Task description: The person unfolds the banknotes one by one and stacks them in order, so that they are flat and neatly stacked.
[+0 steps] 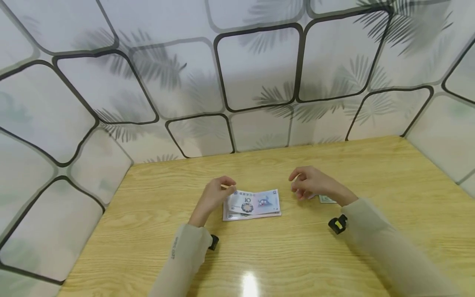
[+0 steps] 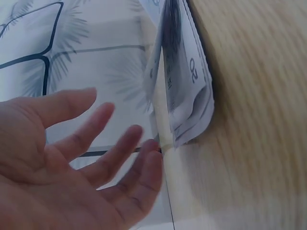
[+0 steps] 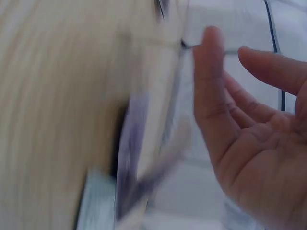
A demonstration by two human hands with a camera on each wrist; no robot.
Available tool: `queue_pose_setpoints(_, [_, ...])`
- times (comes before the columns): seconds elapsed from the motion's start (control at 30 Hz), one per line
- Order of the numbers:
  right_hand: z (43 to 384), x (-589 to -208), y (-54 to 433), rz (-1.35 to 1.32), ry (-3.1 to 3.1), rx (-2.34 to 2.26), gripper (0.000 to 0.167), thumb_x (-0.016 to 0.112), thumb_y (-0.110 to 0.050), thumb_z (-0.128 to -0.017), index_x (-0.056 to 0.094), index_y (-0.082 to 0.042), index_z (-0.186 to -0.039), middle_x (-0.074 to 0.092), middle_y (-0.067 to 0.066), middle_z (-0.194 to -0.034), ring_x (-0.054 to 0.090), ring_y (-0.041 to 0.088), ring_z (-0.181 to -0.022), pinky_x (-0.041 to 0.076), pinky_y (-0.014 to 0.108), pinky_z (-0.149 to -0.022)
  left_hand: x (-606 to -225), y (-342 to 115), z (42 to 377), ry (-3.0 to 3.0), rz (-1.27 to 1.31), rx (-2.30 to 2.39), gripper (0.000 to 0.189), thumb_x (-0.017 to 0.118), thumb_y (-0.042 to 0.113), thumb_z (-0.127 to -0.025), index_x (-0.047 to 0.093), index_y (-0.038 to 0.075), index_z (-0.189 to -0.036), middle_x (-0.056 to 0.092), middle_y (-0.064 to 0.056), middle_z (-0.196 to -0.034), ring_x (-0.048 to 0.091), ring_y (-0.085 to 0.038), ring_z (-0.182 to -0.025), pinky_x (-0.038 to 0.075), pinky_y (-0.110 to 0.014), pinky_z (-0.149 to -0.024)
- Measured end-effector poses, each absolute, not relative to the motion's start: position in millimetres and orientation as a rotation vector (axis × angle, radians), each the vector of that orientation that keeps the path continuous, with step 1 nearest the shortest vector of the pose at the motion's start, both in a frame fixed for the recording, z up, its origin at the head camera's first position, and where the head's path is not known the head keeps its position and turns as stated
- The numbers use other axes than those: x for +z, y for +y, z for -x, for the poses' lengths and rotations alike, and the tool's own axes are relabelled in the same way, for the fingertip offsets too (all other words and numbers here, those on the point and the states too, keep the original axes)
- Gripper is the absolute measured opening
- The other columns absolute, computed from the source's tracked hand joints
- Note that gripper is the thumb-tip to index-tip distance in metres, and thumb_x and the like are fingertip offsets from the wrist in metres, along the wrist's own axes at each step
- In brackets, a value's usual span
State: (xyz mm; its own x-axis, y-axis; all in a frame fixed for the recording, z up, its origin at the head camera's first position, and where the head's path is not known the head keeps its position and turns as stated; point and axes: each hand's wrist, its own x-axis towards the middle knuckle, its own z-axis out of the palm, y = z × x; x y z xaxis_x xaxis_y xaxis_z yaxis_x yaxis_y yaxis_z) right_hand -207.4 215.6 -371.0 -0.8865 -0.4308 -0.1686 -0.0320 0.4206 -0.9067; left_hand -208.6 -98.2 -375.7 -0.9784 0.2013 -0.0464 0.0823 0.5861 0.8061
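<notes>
From the head view, I see a pale blue-and-lilac rectangular paper note marked 10 (image 1: 256,205), smooth and thin, lying askew on a whitish printed paper note marked 20 (image 1: 233,217) at the middle of the table. The left hand (image 1: 214,195) is at their left end, and the right hand (image 1: 315,184) is well apart on the other side, above a small green-and-white paper piece (image 1: 327,199) that it partly covers. Both arms wear loose, pale beige fabric sleeves (image 1: 389,247), and a black wrist device with a yellow patch (image 1: 337,225) hangs by the right cuff. The table is a yellowish wood-grain tabletop (image 1: 271,247), glossy enough to throw back a bright spot of light. Around it rise whitish hangings (image 1: 193,78) printed with dark rounded outlines and grey fronds. From the left wrist, the left hand's fingers are loosely bent and spread, holding nothing, just beside the notes, whose layered ends curl softly upward. From the right wrist, the right hand is empty too, its fingers relaxed and thumb apart; near it, a lilac paper slip (image 3: 135,124) and the greenish piece are blurred.
</notes>
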Motion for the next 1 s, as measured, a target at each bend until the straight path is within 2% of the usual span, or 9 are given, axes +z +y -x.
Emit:
queue_pose_setpoints(0.13, [206, -383, 190, 0.450, 2.305, -1.401, 0.025, 0.056, -0.003, -0.097, 0.054, 0.014, -0.116, 0.065, 0.016, -0.082, 0.064, 0.018, -0.062, 0.060, 0.032, -0.059, -380, -101, 207, 2.665, -0.307, 1.274, 0.020, 0.063, 0.007, -0.099, 0.069, -0.004, -0.114, 0.070, -0.016, -0.113, 0.066, -0.031, -0.102, 0.057, -0.039, -0.081])
queue_pose_setpoints(0.3, [207, -388, 178, 0.482, 2.299, -1.407, 0.019, 0.055, -0.001, -0.098, 0.056, 0.012, -0.111, 0.062, 0.011, -0.072, 0.062, 0.017, -0.060, 0.057, 0.028, -0.056, -379, -104, 205, 2.697, -0.327, 1.292, 0.017, 0.063, 0.007, -0.099, 0.070, -0.004, -0.110, 0.072, -0.014, -0.104, 0.067, -0.027, -0.092, 0.055, -0.032, -0.070])
queue_pose_setpoints(0.53, [211, -384, 170, 0.495, 2.277, -1.403, 0.019, 0.052, 0.001, -0.101, 0.058, 0.013, -0.114, 0.062, 0.012, -0.078, 0.062, 0.017, -0.064, 0.057, 0.028, -0.057, -375, -106, 208, 2.672, -0.236, 1.313, 0.020, 0.062, 0.011, -0.101, 0.071, -0.002, -0.112, 0.070, -0.013, -0.102, 0.066, -0.026, -0.086, 0.050, -0.028, -0.066])
queue_pose_setpoints(0.7, [213, -385, 168, 0.514, 2.251, -1.415, 0.020, 0.051, 0.004, -0.101, 0.057, 0.014, -0.117, 0.062, 0.013, -0.085, 0.063, 0.018, -0.067, 0.060, 0.031, -0.060, -376, -106, 209, 2.690, -0.239, 1.304, 0.019, 0.063, 0.013, -0.101, 0.072, -0.001, -0.111, 0.070, -0.012, -0.100, 0.066, -0.025, -0.083, 0.048, -0.026, -0.064])
queue_pose_setpoints(0.83, [214, -384, 171, 0.532, 2.277, -1.392, 0.020, 0.053, 0.003, -0.100, 0.058, 0.013, -0.116, 0.063, 0.013, -0.082, 0.061, 0.016, -0.062, 0.059, 0.032, -0.058, -377, -105, 209, 2.705, -0.240, 1.328, 0.020, 0.061, 0.012, -0.101, 0.072, -0.002, -0.110, 0.070, -0.012, -0.101, 0.065, -0.024, -0.082, 0.047, -0.025, -0.062])
queue_pose_setpoints(1.0, [212, -375, 183, 0.531, 2.331, -1.402, 0.021, 0.055, 0.001, -0.100, 0.059, 0.013, -0.117, 0.065, 0.018, -0.083, 0.062, 0.019, -0.060, 0.061, 0.041, -0.059, -375, -102, 209, 2.683, -0.232, 1.394, 0.021, 0.061, 0.012, -0.101, 0.071, -0.003, -0.111, 0.069, -0.012, -0.100, 0.068, -0.028, -0.084, 0.051, -0.027, -0.066])
